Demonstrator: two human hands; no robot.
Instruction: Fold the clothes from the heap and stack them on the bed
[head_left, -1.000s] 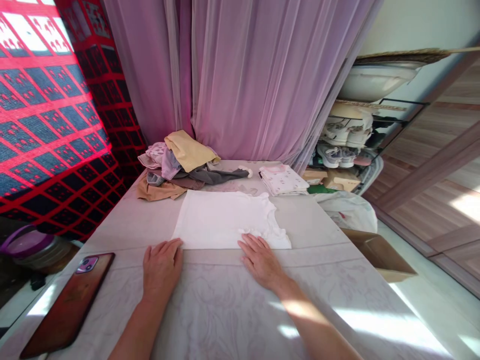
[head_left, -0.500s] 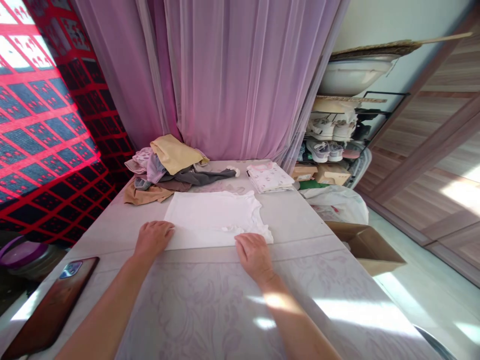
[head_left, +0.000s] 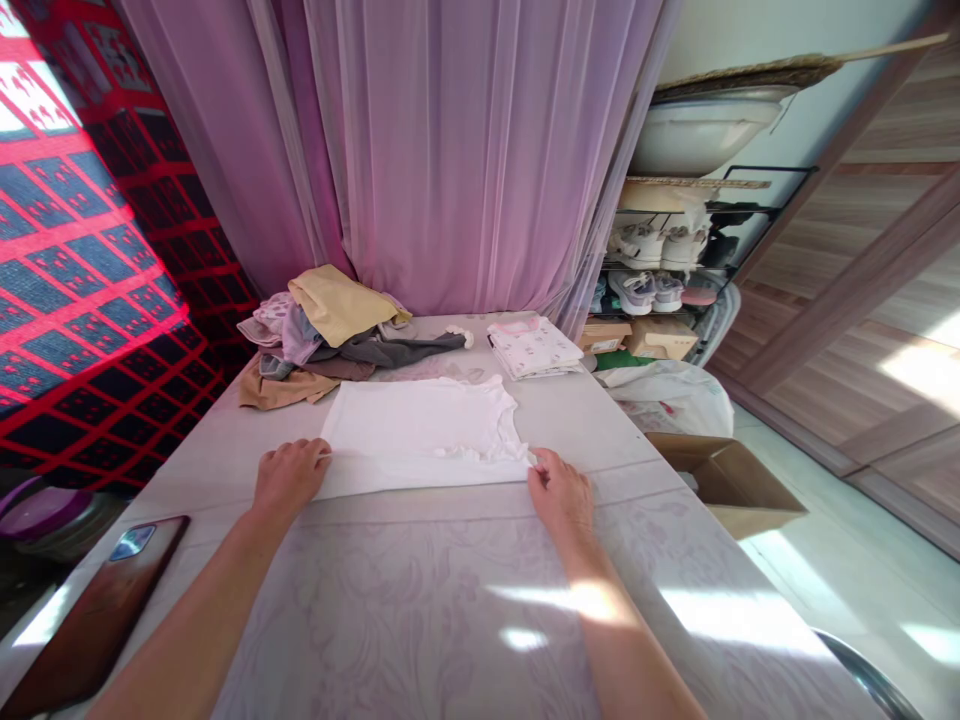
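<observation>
A small white shirt with ruffled trim lies flat on the table, its near side folded over into a straight edge. My left hand pinches the shirt's near left corner between thumb and fingers. At the near right corner, by the ruffle, my right hand has its thumb and fingers closed on the cloth. Behind the shirt to the left is a loose heap of clothes, with a yellow piece on top. A folded white printed garment stack rests at the back right.
The covered table fills the foreground. A phone lies at its left edge, near a purple-lidded container. On the right stand an open cardboard box and a rack with shoes. A purple curtain hangs behind.
My right hand has slid right along the shirt's near edge to its ruffled corner and closed there. My left hand stays at the left corner. The view has shifted slightly.
</observation>
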